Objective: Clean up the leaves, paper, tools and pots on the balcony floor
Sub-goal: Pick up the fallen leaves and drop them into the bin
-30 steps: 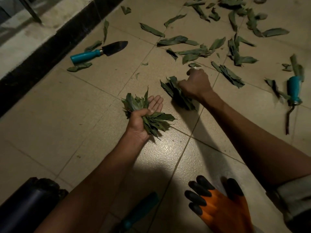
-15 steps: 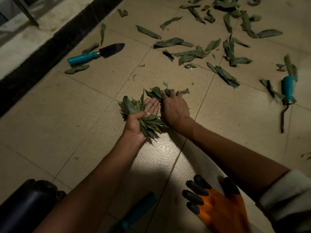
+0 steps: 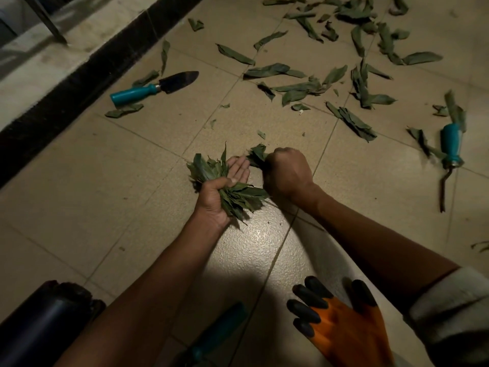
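Leaves [image 3: 341,83] lay scattered over the far tiles, well apart from the person, while two gathered lots sat in the hands at mid-frame. In the head view, the only one, the left hand [image 3: 219,189] gripped a thick bunch [image 3: 232,193] with the thumb across it, fingers [image 3: 239,169] half spread, leaf tips fanning out above and below the palm. The right hand [image 3: 287,174] was clenched in a fist around a smaller clump [image 3: 256,156], just beside the left fingertips.

A trowel [image 3: 153,87] rested near the dark kerb at left, a second tool [image 3: 451,147] lay at right among leaves, and a glove [image 3: 341,327] and another teal handle [image 3: 217,332] sat close to the person at the bottom edge, beside a dark pot [image 3: 39,321].

The likely step was passing the right clump into the left bunch. The left hand already looked full, so the loose lower leaves could slip out as the fingers opened to take more. Dry leaves could crumble under the fist, and small flakes [image 3: 211,123] on the tiles suggested as much. Dim light could hide such bits from a later sweep. No bin was in view.
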